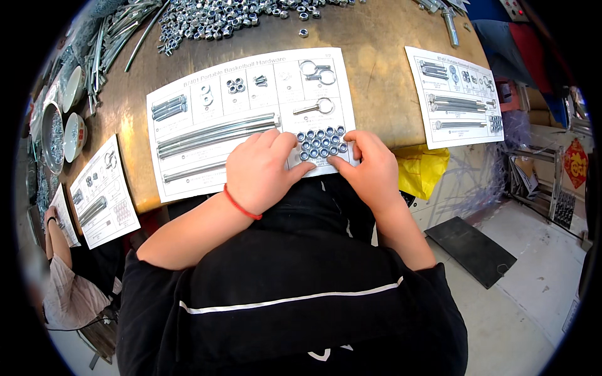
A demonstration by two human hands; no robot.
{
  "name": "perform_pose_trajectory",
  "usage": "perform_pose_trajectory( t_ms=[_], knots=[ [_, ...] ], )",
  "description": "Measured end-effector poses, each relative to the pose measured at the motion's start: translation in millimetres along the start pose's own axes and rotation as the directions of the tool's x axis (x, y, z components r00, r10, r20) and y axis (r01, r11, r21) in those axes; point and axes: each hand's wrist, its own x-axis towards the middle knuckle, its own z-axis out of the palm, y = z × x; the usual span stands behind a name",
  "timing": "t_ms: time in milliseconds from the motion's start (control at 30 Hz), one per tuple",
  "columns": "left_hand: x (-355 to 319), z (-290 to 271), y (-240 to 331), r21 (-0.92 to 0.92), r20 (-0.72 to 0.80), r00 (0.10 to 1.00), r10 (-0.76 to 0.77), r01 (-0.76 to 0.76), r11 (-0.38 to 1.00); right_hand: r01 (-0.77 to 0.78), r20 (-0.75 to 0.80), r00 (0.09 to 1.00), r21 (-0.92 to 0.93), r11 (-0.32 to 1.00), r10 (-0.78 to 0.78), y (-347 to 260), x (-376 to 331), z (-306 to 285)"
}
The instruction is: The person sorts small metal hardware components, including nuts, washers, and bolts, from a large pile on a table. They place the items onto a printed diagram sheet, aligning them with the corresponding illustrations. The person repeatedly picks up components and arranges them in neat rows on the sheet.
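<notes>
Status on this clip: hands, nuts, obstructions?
Left hand, right hand flanking nuts. Nuts in rows on sheet. Nothing visibly blocking either hand.

Nut rows point(324, 143) on middle sheet point(263, 103); nut heap point(213, 25) behind; bowls point(82, 135) left

Silvery hexagonal lock nuts point(323, 143) with blue inner rings sat in three close-set rows, holes facing up, near the lower right corner of a white hardware sheet point(251, 108), printed with bolts and rods, on the desk point(379, 94).
</notes>
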Motion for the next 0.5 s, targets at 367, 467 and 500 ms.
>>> perform_pose_trajectory(
  t_ms=[367, 467, 500],
  knots=[
    [-95.4, -85.4, -158.6, -0.146, -0.163, 0.785, -0.598, 0.58, 0.801, 0.055, -0.065, 0.996, -0.095, 0.994, -0.061, -7.4, -2.5, 4.6],
    [-99.5, -68.7, -152.5, -0.624, -0.109, 0.754, -0.647, 0.455, 0.636, -0.016, -0.1, 0.995, 0.116, 0.993, 0.027, -15.9, -1.6, 17.6],
    [-89.2, -68.6, -142.8, -0.688, -0.083, 0.707, -0.702, 0.469, 0.553, -0.06, -0.117, 0.99, 0.195, 0.979, 0.083, -14.5, 0.1, 20.9]
  ],
)
